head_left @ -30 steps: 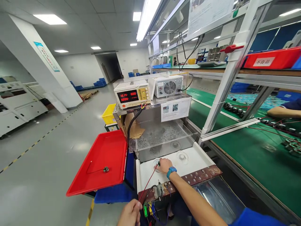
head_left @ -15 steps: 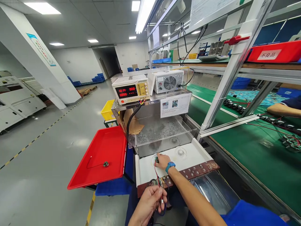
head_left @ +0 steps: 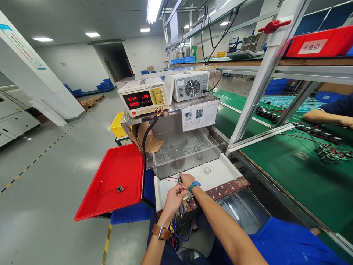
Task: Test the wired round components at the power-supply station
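Holding small board (head_left: 180,180), apparently, half hidden: right hand (head_left: 188,180) | pinching red wire (head_left: 172,178): left hand (head_left: 174,198), just beside | wire best left slack

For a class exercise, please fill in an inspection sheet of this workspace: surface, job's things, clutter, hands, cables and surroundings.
Surface: white worktop, with a brown strip of metal studs along its near edge.
Job's things: small circuit board with a red wire; another wired part lies in the red tray.
Clutter: torn cardboard behind the worktop.
Hands: right hand holds the board; left hand pinches the wire.
Cables: black cable hangs from the power supply.
Surroundings: green bench and another person's forearm at right.
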Demonstrator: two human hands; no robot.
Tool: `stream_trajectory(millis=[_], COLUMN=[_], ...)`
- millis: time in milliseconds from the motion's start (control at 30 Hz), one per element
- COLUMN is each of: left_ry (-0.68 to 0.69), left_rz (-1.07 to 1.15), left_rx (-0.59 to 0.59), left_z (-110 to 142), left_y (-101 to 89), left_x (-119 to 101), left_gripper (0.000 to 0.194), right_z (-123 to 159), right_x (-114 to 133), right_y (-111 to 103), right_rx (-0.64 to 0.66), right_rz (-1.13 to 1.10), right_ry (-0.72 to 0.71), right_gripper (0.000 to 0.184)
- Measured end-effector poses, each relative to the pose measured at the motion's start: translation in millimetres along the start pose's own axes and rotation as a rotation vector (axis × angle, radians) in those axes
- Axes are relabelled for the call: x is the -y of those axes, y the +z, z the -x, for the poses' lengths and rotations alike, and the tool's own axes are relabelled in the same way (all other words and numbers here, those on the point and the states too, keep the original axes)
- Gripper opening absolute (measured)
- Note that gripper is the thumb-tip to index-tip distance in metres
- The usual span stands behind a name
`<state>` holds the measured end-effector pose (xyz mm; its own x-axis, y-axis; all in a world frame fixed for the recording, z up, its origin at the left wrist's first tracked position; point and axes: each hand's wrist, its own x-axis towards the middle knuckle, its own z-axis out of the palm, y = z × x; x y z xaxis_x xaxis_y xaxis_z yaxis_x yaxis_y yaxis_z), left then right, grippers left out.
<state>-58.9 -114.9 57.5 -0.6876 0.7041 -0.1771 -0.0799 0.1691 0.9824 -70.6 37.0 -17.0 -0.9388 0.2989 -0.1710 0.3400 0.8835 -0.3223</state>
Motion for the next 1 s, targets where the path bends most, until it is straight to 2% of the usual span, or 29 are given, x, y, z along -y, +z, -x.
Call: stream_trajectory(millis=[200, 567, 767, 1000], left_ry=[0.021, -0.011, -0.021, 0.002], left_rz=[-0.114, -0.164, -0.155, -0.161], left_rx=[-0.051, -0.051, -0.059, -0.083], left_z=[-8.2, -13.0, -13.8, -9.9], left_y=[7.8, 8.0, 8.8, 10.0], left_x=[19.4, 36.3, 39.1, 32.4], left_gripper=[0.014, 0.015, 0.013, 0.008], right_z=[-1.5, 0.7, 3.7, 4.8], right_x=[-1.2, 0.8, 5.6, 7.9], right_y=[2.2, 1.7, -4.7, -4.0], right_rx=[0.005, -0.018, -0.013, -0.019], right_rz=[-0.003, -0.033, -0.051, -0.056], right_ry=[0.022, 0.031, 0.032, 0.025], right_gripper=[0.042, 0.04, 0.038, 0.039])
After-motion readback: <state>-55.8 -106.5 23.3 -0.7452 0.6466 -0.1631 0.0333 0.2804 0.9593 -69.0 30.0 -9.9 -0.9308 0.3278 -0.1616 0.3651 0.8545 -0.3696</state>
